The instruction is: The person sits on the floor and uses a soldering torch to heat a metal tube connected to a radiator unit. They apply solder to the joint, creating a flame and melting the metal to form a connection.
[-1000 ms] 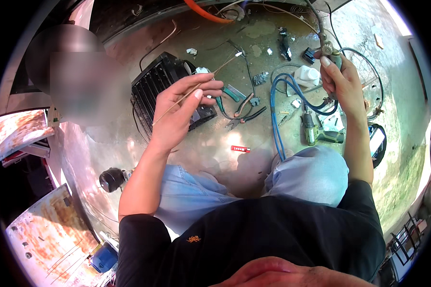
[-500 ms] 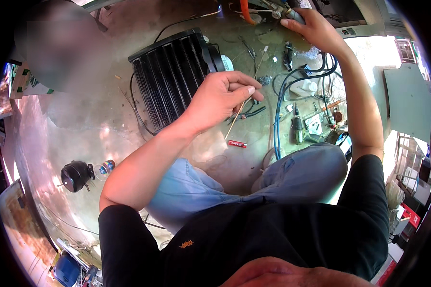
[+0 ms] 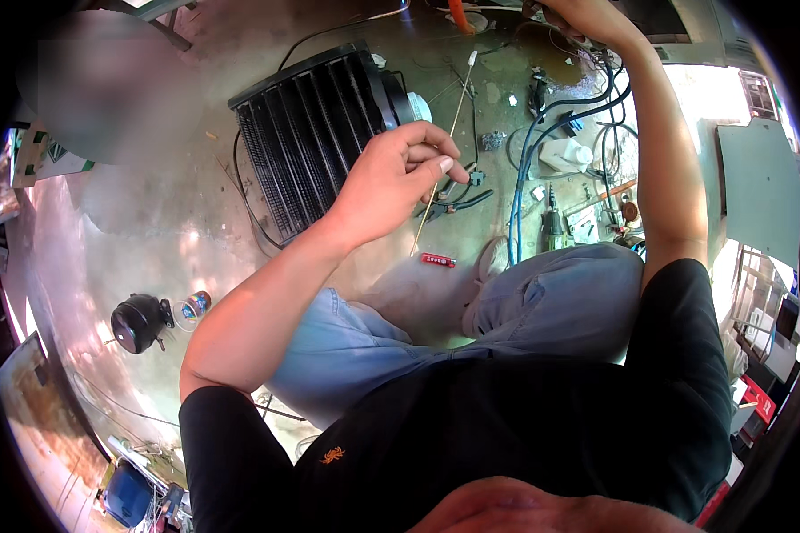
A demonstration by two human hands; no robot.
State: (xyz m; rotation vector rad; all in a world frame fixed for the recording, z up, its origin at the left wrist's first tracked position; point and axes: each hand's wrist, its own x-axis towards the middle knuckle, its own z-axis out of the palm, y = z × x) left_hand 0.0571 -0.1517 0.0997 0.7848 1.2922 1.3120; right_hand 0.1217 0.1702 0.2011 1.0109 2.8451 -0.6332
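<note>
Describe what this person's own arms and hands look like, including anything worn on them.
The left hand and right hand wear no gloves; the latter is partly cut off. The forearms are uncovered, without visible watch or bracelet. Short, plain black sleeves end near the elbows.

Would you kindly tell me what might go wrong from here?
1. The left hand holds a thin rod lightly by the fingers, so it might slip or swing if bumped.
2. The blue hoses curve close to the white bottle, so a tug on them could knock it.
3. Pliers lie on the floor near the rod in this view; if lowered, it might snag on them.
</note>
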